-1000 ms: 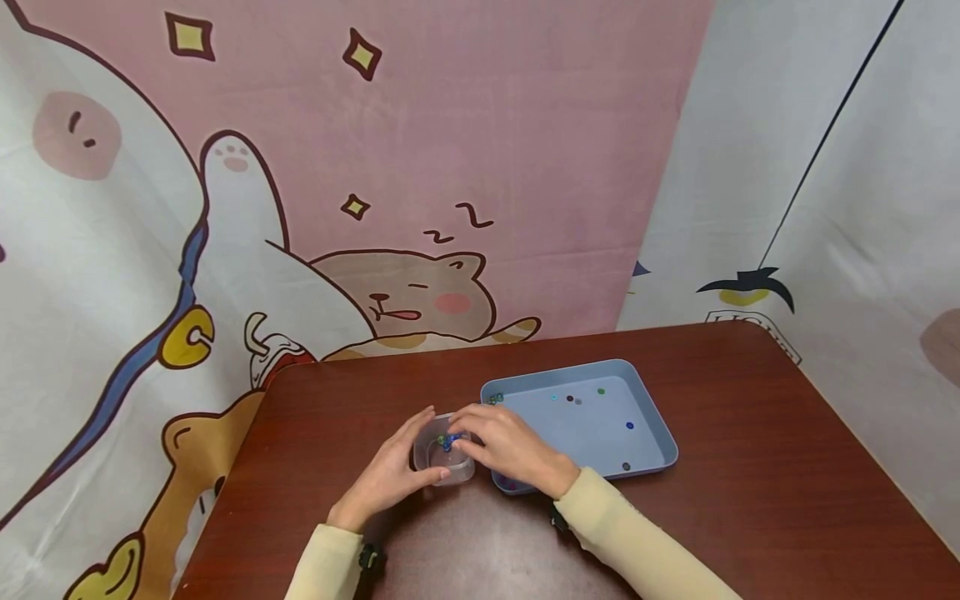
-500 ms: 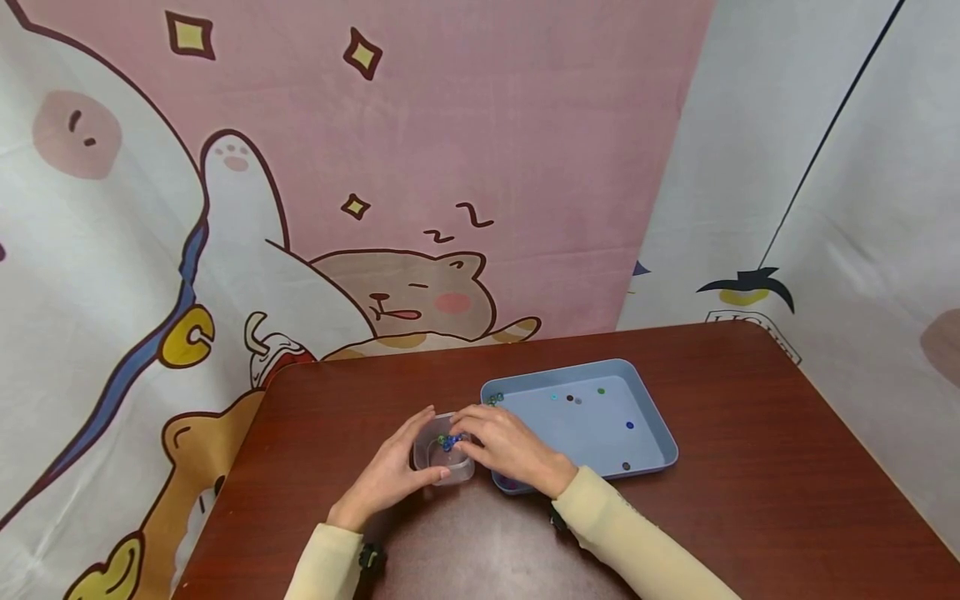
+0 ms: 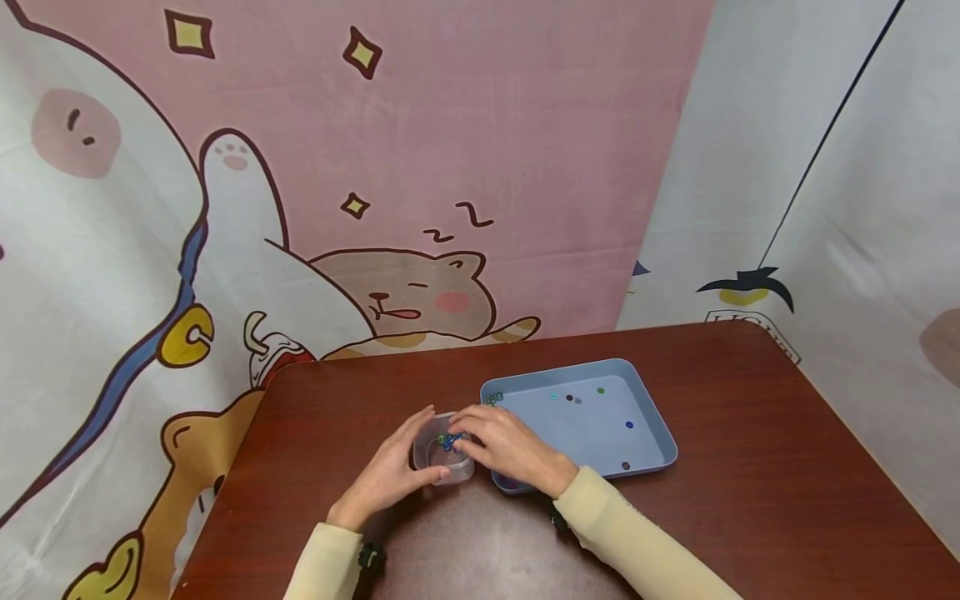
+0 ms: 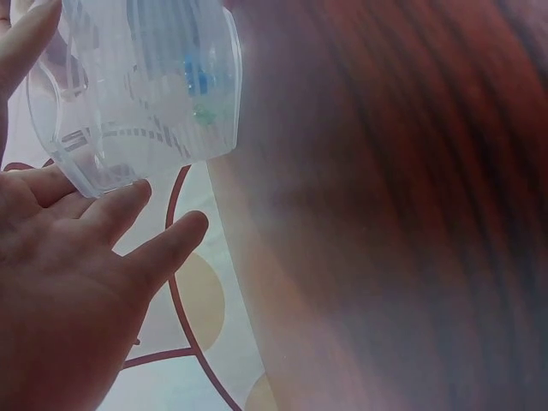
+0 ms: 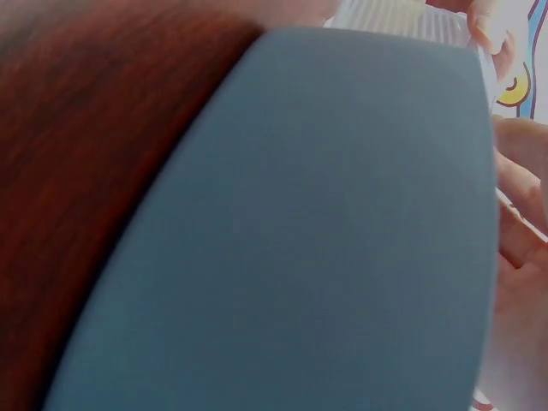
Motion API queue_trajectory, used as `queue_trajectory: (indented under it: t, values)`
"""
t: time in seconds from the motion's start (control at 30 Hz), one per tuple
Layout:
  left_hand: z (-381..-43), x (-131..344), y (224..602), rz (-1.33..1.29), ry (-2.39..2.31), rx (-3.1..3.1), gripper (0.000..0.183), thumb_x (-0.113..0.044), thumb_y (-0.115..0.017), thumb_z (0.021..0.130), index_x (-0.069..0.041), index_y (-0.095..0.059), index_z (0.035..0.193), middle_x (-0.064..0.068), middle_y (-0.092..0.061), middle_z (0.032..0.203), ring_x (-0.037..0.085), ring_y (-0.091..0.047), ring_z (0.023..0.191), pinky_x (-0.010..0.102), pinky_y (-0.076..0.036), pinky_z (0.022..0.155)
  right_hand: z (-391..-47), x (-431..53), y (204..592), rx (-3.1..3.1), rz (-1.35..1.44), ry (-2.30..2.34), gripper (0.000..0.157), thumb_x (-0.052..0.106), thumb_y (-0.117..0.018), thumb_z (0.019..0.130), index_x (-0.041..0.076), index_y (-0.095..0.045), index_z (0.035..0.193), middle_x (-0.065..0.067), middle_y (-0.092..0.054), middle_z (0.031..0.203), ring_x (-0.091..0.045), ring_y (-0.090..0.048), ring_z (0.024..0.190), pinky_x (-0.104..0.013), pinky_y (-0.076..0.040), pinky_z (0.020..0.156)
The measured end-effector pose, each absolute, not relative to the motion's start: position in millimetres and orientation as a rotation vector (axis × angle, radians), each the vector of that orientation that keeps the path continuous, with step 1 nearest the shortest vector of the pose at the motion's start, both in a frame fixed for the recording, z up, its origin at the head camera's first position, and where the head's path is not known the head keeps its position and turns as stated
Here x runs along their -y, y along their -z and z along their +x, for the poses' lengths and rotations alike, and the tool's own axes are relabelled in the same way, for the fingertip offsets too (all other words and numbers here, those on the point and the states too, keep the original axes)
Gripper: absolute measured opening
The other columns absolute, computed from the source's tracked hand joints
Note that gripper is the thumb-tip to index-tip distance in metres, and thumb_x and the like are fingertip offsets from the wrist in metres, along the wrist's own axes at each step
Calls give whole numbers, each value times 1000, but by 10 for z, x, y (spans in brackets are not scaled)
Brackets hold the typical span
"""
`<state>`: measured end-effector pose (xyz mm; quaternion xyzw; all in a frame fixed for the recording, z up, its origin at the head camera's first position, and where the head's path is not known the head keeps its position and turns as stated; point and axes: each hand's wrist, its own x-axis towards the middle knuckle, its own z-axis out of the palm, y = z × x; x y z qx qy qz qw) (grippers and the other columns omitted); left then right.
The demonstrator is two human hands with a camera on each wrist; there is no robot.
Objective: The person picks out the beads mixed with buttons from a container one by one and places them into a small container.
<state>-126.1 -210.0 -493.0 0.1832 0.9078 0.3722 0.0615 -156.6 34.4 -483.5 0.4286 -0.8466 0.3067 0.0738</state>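
Note:
A small clear plastic container (image 3: pixel 459 476) stands on the table left of the blue tray (image 3: pixel 592 442). My left hand (image 3: pixel 393 471) holds its left side, thumb at the front and fingers behind. In the left wrist view, blue and green beads (image 4: pixel 199 81) show through the container's wall. My right hand (image 3: pixel 513 446) reaches over the container's right rim with bent fingers. Its fingertips are at the small blue beads (image 3: pixel 450 442) inside; whether they pinch any is hidden. The tray fills most of the right wrist view, and the right hand's fingers are partly seen at that view's right edge.
Several small round beads lie scattered in the tray, among them a blue bead (image 3: pixel 629 425) and a green bead (image 3: pixel 601 391). Green beads (image 3: pixel 495 399) gather in its far left corner. A printed cloth (image 3: pixel 525 167) hangs behind the brown table (image 3: pixel 750 467).
The blue beads shift slightly under my right fingertips inside the container. Both hands, the container and the tray stay nearly in place.

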Motion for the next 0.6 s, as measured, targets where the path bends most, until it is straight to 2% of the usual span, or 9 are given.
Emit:
queue_trajectory:
  t: [0.33,0.6]
  values:
    - [-1257,2100,4933,562,-1134,-2742,93,-37,-86,86,-7,-38,159,8,-35,166,30,-40,147,57,-38,114,-1520,-413,4741,2560,1248,-990,25,23,-69,102,11,-74,123,-3,-68,132,-18,-63,123,-42,-52,102]
    - [-1250,2100,4937,549,-1144,-2737,93,-37,-87,86,-9,-37,160,8,-35,165,31,-41,147,58,-39,113,-1460,-555,4633,2582,1151,-1058,30,26,-71,100,14,-72,128,-1,-65,138,-19,-62,126,-43,-52,103]
